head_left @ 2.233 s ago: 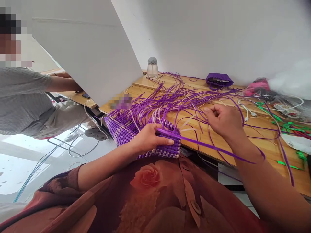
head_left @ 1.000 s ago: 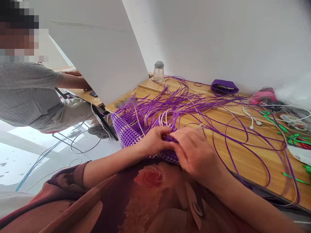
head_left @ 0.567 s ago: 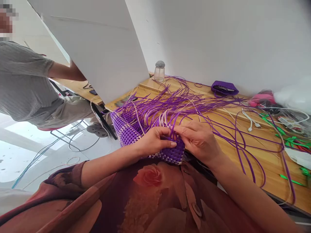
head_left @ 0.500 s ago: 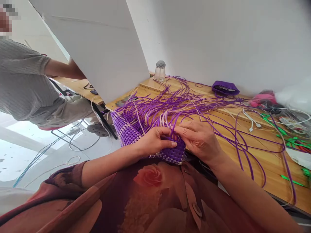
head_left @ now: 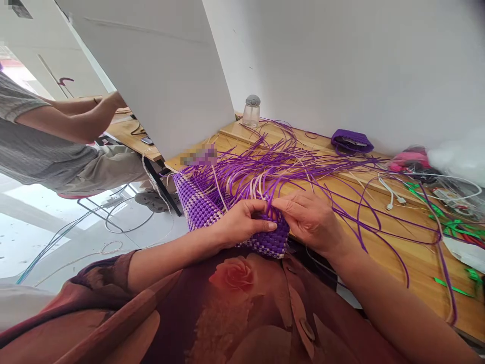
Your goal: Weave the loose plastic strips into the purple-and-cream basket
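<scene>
The purple-and-white basket (head_left: 191,202), its visible walls tightly woven, lies at the near edge of the bench (head_left: 420,263); many strands (head_left: 265,154) spread from it, loose and unwoven. The left hand (head_left: 244,221) clamps its wall; the right hand (head_left: 312,221) pinches a purple strip (head_left: 269,203).

This looks like a small craft workshop, with a half-woven purple-and-white basket (head_left: 197,205) at the wooden table's (head_left: 379,212) near edge, loose weaving strands (head_left: 265,156) spread beyond it, and a person (head_left: 45,146) seated left of it.
</scene>
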### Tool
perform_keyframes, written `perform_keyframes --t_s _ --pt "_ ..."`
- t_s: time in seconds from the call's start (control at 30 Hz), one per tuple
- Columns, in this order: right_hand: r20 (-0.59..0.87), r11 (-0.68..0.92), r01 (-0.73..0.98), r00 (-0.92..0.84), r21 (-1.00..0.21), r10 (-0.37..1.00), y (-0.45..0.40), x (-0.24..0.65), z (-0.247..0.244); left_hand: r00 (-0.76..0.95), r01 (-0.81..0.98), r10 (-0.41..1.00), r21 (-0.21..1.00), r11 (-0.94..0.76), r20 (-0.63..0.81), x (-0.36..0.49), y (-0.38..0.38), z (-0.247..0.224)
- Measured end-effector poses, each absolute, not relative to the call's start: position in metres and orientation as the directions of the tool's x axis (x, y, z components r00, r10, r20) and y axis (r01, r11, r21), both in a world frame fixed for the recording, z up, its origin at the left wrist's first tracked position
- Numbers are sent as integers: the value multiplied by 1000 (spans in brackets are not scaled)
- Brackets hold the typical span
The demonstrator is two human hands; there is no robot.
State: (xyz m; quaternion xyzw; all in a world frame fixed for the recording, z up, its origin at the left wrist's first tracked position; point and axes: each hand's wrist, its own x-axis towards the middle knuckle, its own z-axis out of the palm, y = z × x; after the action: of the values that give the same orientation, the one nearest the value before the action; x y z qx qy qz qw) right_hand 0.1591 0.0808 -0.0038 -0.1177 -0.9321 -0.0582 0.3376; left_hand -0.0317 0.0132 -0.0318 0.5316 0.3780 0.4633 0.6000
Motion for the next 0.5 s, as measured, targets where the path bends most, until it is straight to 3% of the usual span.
perform_keyframes --t_s 0.13,0.17,0.33,0.4,0.5 --pt "647 971 217 -727 -99 229 87 154 -10 272 -94 961 995 -13 39 -31 13 -28" --pt "647 974 220 -734 -61 206 88 154 -9 260 -91 965 996 -13 37 -31 13 -27" --pt "677 875 326 -736 357 -2 86 171 9 213 -137 977 990 43 -13 -28 11 -27" --pt "704 861 354 -711 366 -6 83 178 18 205 -151 979 987 47 -15 -28 10 -29" --pt "650 914 301 -758 274 55 80 177 25 200 -163 980 986 37 -3 -28 11 -33"
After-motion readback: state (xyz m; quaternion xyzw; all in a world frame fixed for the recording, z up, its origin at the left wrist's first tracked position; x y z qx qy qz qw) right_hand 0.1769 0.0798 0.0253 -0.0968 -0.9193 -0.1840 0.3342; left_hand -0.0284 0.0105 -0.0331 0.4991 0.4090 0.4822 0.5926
